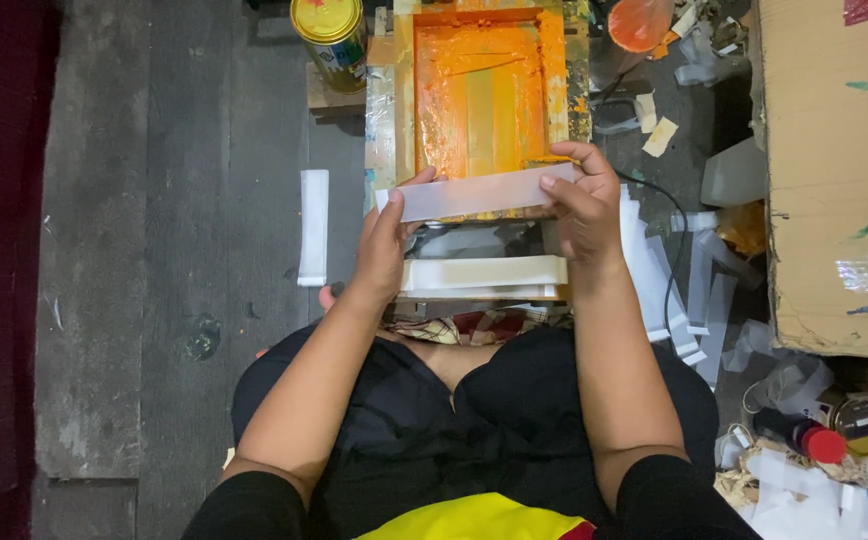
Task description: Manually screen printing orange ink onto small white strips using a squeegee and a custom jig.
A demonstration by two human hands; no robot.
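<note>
A grey plank floor (154, 250) is seen across the left half of the view, and a large cardboard box (834, 180) is set at three o'clock. At twelve o'clock a wooden printing frame (484, 90) is laid flat, its screen smeared with orange ink, and a yellow-lidded paint can (332, 38) is stood just beside it at eleven o'clock. Below the frame, near the centre, a stack of white strips (484, 275) is placed, while loose strips are scattered at four o'clock. A translucent white strip (479, 192) is held level over the near edge of the frame — its ends are pinched between thumb and fingers by the left hand (386, 245) and the right hand (586, 200). A single white strip (313, 226) is left on the floor at nine o'clock.
</note>
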